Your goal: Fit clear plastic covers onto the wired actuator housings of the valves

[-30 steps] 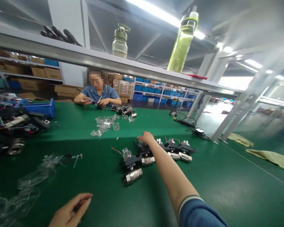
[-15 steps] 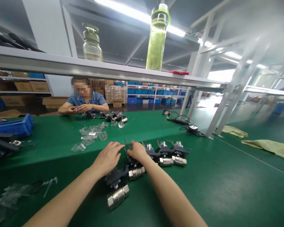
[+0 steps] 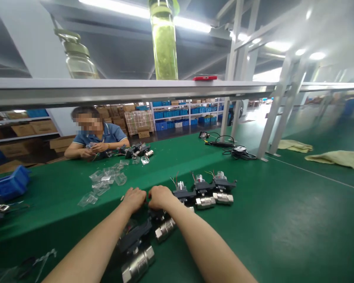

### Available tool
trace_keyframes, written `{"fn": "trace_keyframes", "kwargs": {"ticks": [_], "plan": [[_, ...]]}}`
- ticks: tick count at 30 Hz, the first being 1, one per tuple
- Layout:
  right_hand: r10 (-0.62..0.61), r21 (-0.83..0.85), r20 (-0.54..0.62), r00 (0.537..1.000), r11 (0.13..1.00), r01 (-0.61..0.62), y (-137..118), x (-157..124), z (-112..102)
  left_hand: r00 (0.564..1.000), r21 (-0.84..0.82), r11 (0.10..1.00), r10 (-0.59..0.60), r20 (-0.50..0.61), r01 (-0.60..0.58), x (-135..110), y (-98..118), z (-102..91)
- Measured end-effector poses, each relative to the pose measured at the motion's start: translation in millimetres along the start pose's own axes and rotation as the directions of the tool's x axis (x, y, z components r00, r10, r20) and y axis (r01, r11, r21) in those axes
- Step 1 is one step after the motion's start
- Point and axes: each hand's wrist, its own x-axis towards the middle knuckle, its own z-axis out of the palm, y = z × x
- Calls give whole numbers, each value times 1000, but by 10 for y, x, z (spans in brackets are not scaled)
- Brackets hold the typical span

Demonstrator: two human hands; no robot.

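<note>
My left hand (image 3: 135, 198) and my right hand (image 3: 159, 196) lie side by side on the green table (image 3: 283, 220), fingers curled over the far end of a dark valve (image 3: 165, 226) with a silver metal fitting. What the fingers pinch is hidden under the hands. A second valve (image 3: 137, 255) lies nearer me, under my left forearm. To the right stand three more valves with wires: one (image 3: 181, 190), another (image 3: 203, 195) and the last (image 3: 222, 192).
A co-worker (image 3: 96, 135) sits across the table handling small parts, with more valves (image 3: 135, 150) beside them. Clear plastic bags (image 3: 106, 179) lie scattered mid-table. A blue bin (image 3: 7, 184) is at left, cables (image 3: 230, 147) at back right, bottles (image 3: 164, 39) on the overhead shelf.
My left hand came up from the near edge to join the right one at the valves. Both hands then drew slightly closer together; the view swung left and down.
</note>
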Motion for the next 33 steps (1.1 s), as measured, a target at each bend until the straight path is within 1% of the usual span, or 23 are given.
{"fn": "trace_keyframes", "kwargs": {"ticks": [3, 5, 7, 9, 10, 11, 12, 13, 14, 15, 16, 17, 18, 20, 21, 23, 25, 27, 29, 33], "plan": [[-36, 6, 47, 998, 999, 36, 3, -8, -25, 1000, 4, 1000, -29, -5, 29, -28, -20, -27], [-58, 3, 31, 998, 998, 58, 23, -91, -36, 998, 6, 999, -41, -53, 41, -116, -47, -72], [-105, -9, -63, 992, 994, 105, 94, -234, -68, 990, 9, 998, -54, -133, 55, -304, -73, -74], [-157, -27, -224, 962, 988, 155, 254, -421, -141, 965, -17, 996, -89, -245, 87, -590, -61, 24], [-164, -37, -312, 936, 986, 161, 373, -526, -193, 921, -83, 992, -123, -369, 99, -757, -24, 115], [-127, -37, -391, 912, 992, 122, 514, -637, -250, 873, -146, 985, -153, -464, 95, -925, 41, 226], [-50, -30, -454, 890, 999, 41, 672, -749, -308, 842, -177, 981, -163, -513, 82, -1084, 136, 345], [45, -25, -505, 862, 997, -66, 838, -861, -360, 821, -182, 981, -163, -547, 73, -1221, 260, 460], [164, -17, -543, 823, 978, -206, 1001, -969, -399, 800, -175, 981, -167, -576, 78, -1327, 407, 558], [286, -2, -554, 782, 939, -345, 1153, -1068, -421, 789, -172, 978, -195, -583, 115, -1393, 566, 630], [386, 16, -530, 755, 895, -447, 1286, -1157, -421, 788, -166, 975, -217, -576, 147, -1419, 725, 673], [451, 24, -486, 749, 863, -505, 1396, -1231, -398, 790, -160, 971, -238, -566, 179, -1407, 871, 688], [485, 23, -435, 759, 848, -529, 1484, -1289, -354, 793, -154, 965, -261, -550, 211, -1364, 993, 680], [486, -15, -349, 801, 852, -523, 1605, -1355, -219, 804, -153, 955, -297, -516, 255, -1230, 1146, 631], [467, -52, -335, 818, 858, -511, 1648, -1364, -142, 814, -153, 958, -288, -503, 245, -1159, 1177, 605], [409, -131, -363, 837, 867, -481, 1721, -1341, -3, 827, -163, 963, -270, -493, 216, -1040, 1179, 571], [333, -175, -400, 854, 887, -428, 1787, -1279, 85, 834, -176, 961, -272, -481, 212, -961, 1146, 563], [269, -195, -421, 867, 906, -376, 1836, -1196, 121, 844, -189, 958, -279, -458, 215, -905, 1115, 568], [229, -207, -429, 873, 916, -342, 1851, -1106, 130, 851, -208, 957, -277, -446, 202, -861, 1093, 571], [208, -224, -440, 874, 916, -331, 1778, -936, 144, 853, -223, 950, -295, -430, 217, -794, 1047, 568]]}}
